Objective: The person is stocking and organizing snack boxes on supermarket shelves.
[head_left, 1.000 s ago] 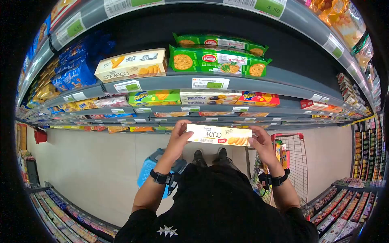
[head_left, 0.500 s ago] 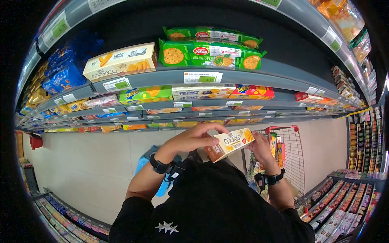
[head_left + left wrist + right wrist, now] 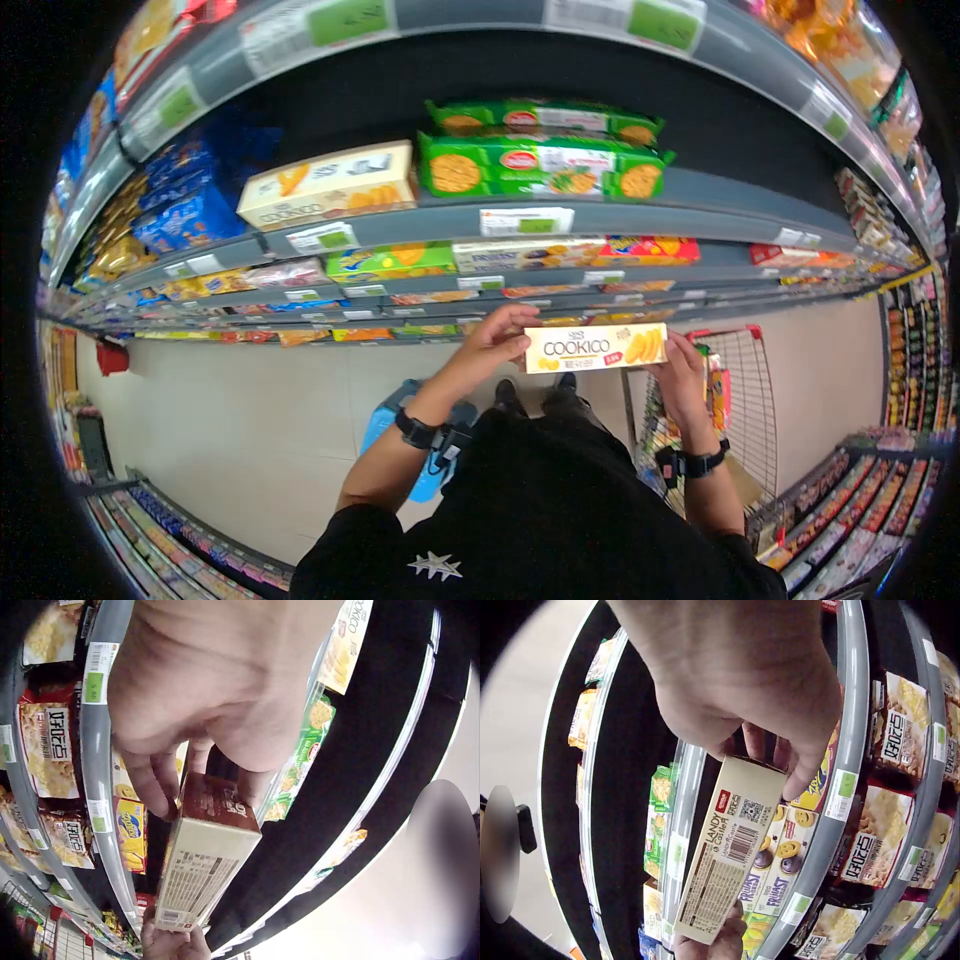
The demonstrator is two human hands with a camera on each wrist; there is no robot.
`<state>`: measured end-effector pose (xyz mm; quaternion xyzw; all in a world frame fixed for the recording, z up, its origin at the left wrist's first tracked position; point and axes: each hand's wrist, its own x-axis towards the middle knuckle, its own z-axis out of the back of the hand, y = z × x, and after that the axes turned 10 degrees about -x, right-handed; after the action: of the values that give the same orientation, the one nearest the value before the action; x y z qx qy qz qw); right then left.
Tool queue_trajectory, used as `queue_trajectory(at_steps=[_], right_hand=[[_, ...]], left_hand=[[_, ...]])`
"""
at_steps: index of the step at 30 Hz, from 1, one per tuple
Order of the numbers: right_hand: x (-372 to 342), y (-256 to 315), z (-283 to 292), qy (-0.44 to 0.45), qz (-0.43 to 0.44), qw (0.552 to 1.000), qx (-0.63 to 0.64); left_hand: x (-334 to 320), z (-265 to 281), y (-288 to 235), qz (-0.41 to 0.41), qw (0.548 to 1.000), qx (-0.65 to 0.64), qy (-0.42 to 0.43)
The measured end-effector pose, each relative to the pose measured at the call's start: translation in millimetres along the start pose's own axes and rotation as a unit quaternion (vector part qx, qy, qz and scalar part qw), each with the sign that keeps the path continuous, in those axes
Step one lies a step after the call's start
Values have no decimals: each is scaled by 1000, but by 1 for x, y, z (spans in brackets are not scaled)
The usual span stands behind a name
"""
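Observation:
A cream Cookico cookie box is held level between both hands, its printed front up in the head view. My left hand grips the box's left end, thumb on the near side and fingers behind. At the other end my right hand pinches the corner. The left wrist view shows the brown end of the box between thumb and fingers. In the right wrist view, the side with barcode and fine print on the box faces the camera.
A similar Cookico box and green cracker packs stand on the shelf ahead. Lower shelves hold more boxes, including a green one. A wire shopping cart stands at the right, a blue stool at the left.
The box was turned to show its brown end and has come back level, front up. Both hands kept hold of it and are now slightly right of where they began.

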<state>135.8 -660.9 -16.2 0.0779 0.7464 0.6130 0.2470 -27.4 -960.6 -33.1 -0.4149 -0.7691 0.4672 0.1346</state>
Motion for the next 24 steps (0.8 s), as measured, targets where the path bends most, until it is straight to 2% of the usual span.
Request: queue_trajectory(at_steps=[9,14,17,18,20,24], right_hand=[[-11,11,-13,33,33,998,-37],[8,4,-14,37,30,998,-51],[14,4,-14,57,124,987,-87],[14,8,-16,53,124,987,-89],[13,19,-20,113,176,975,-69],[13,31,-19,119,206,969,-69]], left_hand=[[-24,5,28,-9,994,-85,-71],[-30,15,18,-30,990,-89,-105],[-28,26,26,-49,990,-72,-115],[-26,28,25,-55,989,-79,-116],[-26,28,25,-79,990,-66,-97],[-26,22,18,-133,988,-59,-44]])
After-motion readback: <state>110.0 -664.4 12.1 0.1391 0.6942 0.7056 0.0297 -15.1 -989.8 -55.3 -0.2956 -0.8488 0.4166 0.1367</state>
